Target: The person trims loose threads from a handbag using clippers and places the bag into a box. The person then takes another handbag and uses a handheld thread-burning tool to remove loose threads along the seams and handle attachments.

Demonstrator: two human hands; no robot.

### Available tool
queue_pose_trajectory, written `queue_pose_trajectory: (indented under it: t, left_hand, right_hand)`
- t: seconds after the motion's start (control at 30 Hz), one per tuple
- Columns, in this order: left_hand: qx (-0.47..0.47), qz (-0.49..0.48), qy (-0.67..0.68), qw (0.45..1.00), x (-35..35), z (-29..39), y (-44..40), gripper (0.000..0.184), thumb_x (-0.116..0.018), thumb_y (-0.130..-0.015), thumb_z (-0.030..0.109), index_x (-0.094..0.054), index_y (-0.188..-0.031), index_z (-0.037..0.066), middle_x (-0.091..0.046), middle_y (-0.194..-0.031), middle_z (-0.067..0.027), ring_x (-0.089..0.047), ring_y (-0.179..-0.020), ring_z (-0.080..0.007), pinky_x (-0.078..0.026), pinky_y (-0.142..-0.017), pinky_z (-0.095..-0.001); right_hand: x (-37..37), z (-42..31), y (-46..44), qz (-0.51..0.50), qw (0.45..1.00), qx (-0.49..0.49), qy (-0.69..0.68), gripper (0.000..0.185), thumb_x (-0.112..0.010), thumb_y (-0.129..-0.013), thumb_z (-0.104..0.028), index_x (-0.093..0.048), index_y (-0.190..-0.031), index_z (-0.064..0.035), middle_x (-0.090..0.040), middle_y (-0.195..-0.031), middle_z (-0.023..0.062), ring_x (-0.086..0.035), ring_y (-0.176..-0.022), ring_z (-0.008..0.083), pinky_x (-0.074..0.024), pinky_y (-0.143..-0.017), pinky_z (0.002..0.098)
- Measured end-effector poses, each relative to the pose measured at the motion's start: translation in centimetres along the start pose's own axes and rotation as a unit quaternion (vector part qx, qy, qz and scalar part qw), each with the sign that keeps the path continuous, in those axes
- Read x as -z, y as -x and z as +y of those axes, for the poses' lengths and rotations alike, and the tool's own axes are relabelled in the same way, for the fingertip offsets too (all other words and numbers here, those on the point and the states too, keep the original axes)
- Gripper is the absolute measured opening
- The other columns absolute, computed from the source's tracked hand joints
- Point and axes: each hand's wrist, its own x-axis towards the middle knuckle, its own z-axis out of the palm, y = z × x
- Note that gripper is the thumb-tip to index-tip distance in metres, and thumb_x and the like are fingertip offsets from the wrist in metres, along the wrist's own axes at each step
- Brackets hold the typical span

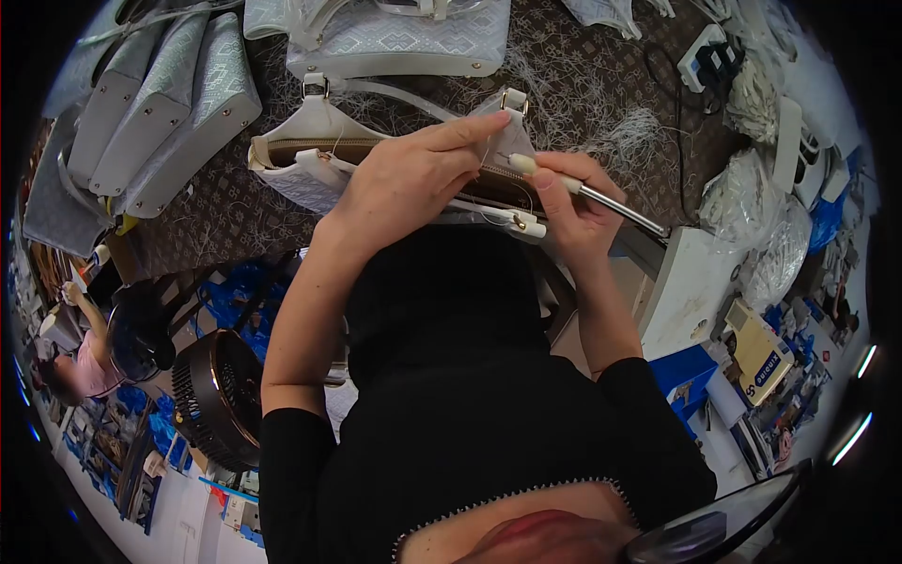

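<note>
A white patterned handbag (pixel 305 188) lies in front of me, its brown-lined opening and zip facing up. My left hand (pixel 413 179) is over the bag, its fingers closed beside the strap tab (pixel 512 101) with the metal ring. What the fingertips pinch is too small to make out; a thin thread hangs near them. In my right hand (pixel 578 202) is a slim tool (pixel 611 204) with a cream-coloured front part and a shiny metal shaft. Its front end points left, towards the tab and the left fingertips. Loose thread loops over the bag's near edge.
Several similar handbags (pixel 160 113) stand at the left, and another bag (pixel 399 47) lies behind. Thread scraps (pixel 629 136) litter the brown patterned table. A power strip (pixel 700 61) and plastic-wrapped pieces (pixel 742 202) sit at the right. A black fan (pixel 216 399) and a person in pink (pixel 94 367) are at lower left.
</note>
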Motion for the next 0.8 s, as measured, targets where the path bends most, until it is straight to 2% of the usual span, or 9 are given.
queue_pose_trajectory:
  t: [0.03, 0.17, 0.23, 0.33, 0.57, 0.8]
  left_hand:
    - [0.017, -0.020, 0.013, 1.000, 0.15, 0.01, 0.00, 0.005, -0.065, -0.078, 0.005, -0.062, -0.079, 0.001, -0.057, -0.129, -0.0015, -0.064, -0.098, -0.0195, -0.054, -0.076, -0.0289]
    - [0.029, -0.036, 0.010, 0.999, 0.27, -0.14, -0.01, 0.005, -0.064, -0.079, 0.004, -0.061, -0.078, 0.001, -0.056, -0.129, -0.0011, -0.065, -0.098, -0.0194, -0.054, -0.074, -0.0289]
    - [0.026, -0.036, 0.016, 0.999, 0.24, -0.26, -0.07, 0.005, -0.064, -0.079, 0.004, -0.061, -0.077, 0.000, -0.057, -0.129, -0.0012, -0.065, -0.098, -0.0193, -0.054, -0.073, -0.0286]
    - [0.029, -0.034, 0.017, 0.999, 0.18, -0.33, -0.08, 0.005, -0.064, -0.079, 0.003, -0.061, -0.077, 0.000, -0.057, -0.129, -0.0013, -0.065, -0.098, -0.0190, -0.054, -0.073, -0.0284]
    - [0.012, -0.022, 0.020, 0.999, 0.10, -0.57, -0.17, 0.004, -0.064, -0.077, 0.002, -0.060, -0.076, 0.000, -0.057, -0.129, -0.0013, -0.065, -0.097, -0.0188, -0.054, -0.072, -0.0284]
    - [0.006, -0.012, 0.019, 1.000, 0.08, -0.70, -0.24, 0.006, -0.065, -0.076, 0.002, -0.060, -0.074, 0.000, -0.057, -0.128, -0.0008, -0.067, -0.088, -0.0183, -0.054, -0.068, -0.0279]
  right_hand:
    - [-0.19, -0.23, -0.11, -0.002, 0.999, 0.034, 0.035, 0.013, -0.067, -0.083, -0.001, -0.067, -0.096, -0.0022, -0.064, -0.079, 0.0053, -0.056, -0.064, 0.0085, -0.0447, -0.058, 0.0212]
    - [-0.34, -0.63, -0.05, -0.017, 0.997, 0.022, 0.068, 0.015, -0.069, -0.081, -0.002, -0.068, -0.096, -0.0034, -0.064, -0.078, 0.0061, -0.057, -0.063, 0.0101, -0.0453, -0.057, 0.0218]
    - [-0.36, -0.31, -0.19, -0.015, 0.995, 0.059, 0.076, 0.017, -0.070, -0.080, -0.002, -0.068, -0.096, -0.0034, -0.065, -0.078, 0.0069, -0.058, -0.063, 0.0108, -0.0455, -0.055, 0.0226]
    - [-0.36, -0.39, -0.40, -0.022, 0.995, 0.055, 0.081, 0.017, -0.071, -0.079, -0.002, -0.069, -0.096, -0.0036, -0.066, -0.078, 0.0074, -0.059, -0.062, 0.0114, -0.0458, -0.054, 0.0226]
    - [-0.42, -0.59, -0.71, -0.029, 0.990, 0.069, 0.120, 0.020, -0.074, -0.076, -0.003, -0.069, -0.095, -0.0033, -0.068, -0.079, 0.0086, -0.062, -0.063, 0.0130, -0.0482, -0.055, 0.0231]
    - [-0.47, -0.50, -0.67, -0.032, 0.978, 0.103, 0.179, 0.022, -0.077, -0.072, -0.005, -0.069, -0.093, -0.0021, -0.070, -0.080, 0.0091, -0.066, -0.065, 0.0170, -0.0523, -0.058, 0.0252]
